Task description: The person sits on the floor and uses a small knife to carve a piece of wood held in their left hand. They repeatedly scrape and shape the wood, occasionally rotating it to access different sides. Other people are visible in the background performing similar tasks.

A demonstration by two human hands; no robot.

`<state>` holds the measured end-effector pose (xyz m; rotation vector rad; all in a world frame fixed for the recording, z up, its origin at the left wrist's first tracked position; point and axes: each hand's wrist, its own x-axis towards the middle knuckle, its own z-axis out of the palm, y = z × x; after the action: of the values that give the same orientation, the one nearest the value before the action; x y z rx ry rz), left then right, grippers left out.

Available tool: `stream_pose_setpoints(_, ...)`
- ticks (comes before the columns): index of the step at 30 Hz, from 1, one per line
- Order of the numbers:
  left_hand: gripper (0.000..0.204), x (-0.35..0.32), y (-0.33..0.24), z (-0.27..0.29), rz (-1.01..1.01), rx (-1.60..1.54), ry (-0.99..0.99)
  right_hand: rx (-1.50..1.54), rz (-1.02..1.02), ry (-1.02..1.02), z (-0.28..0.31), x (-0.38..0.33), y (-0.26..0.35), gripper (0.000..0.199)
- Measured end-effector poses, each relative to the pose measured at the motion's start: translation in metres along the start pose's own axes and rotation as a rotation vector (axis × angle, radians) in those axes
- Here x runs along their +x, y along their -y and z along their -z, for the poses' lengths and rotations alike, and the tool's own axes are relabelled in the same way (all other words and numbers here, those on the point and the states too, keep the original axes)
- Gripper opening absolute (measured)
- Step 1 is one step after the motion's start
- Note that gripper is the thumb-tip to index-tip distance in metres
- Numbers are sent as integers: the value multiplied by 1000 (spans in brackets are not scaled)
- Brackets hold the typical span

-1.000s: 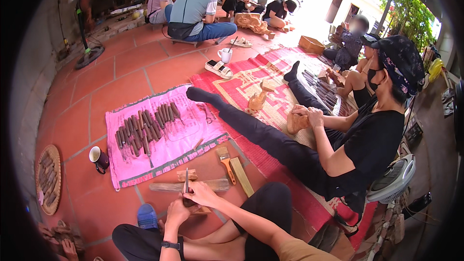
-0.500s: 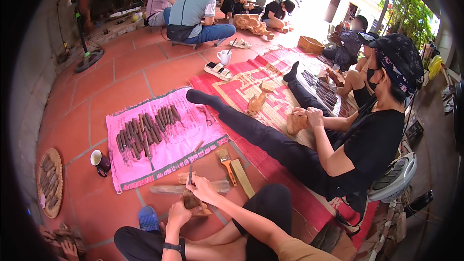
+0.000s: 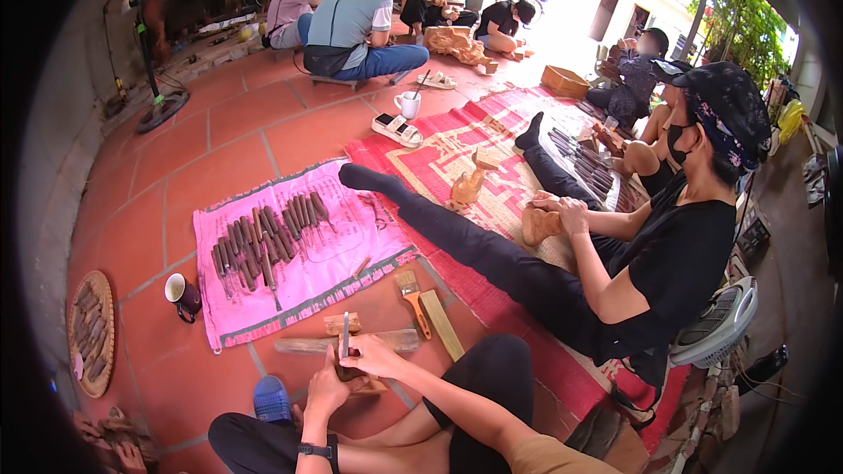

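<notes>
Between my bent knees my right hand (image 3: 378, 356) is closed round a carving chisel (image 3: 346, 326), whose narrow metal blade points up and away from me. My left hand (image 3: 325, 389) is closed beside it on a small dark brown wood piece (image 3: 353, 374), mostly hidden by the fingers. Under the hands a lighter wood block (image 3: 372, 386) shows in part. Just beyond lie a greyish length of wood (image 3: 303, 345) and a small wood offcut (image 3: 341, 323). To the right rest a flat paintbrush (image 3: 413, 303) with an orange handle and a wooden bar (image 3: 442, 325).
Several wood-handled carving tools lie on a pink cloth (image 3: 351, 241). A dark mug (image 3: 183, 298) and a round basket (image 3: 91, 333) stand left. On the right a co-worker (image 3: 680, 246) sits on a red mat (image 3: 500, 294), legs stretched out, holding a carving. A blue slipper (image 3: 270, 398) lies near my knee.
My hands have come closer together, the left one rising slightly. The chisel has shifted a little lower and its blade stands more upright. The co-worker's hands have shifted slightly on their carving.
</notes>
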<state>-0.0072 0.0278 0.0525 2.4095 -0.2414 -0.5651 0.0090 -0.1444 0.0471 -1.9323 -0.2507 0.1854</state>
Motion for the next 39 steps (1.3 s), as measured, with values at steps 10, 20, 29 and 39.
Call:
stream_pose_setpoints(10,104,-3,-7,4,31,-63,25,-27,11,20,1,-2,-13,13)
stream_pose_setpoints(20,111,-2,-4,5,17,-31,50,31,-15,-29,-1,-1,-14,10)
stream_pose_setpoints(29,111,3,2,-4,-3,69,31,83,-88,-180,-5,5,-32,12)
stream_pose_setpoints(39,103,0,-1,2,20,21,12,-89,-42,-223,-14,14,-26,14)
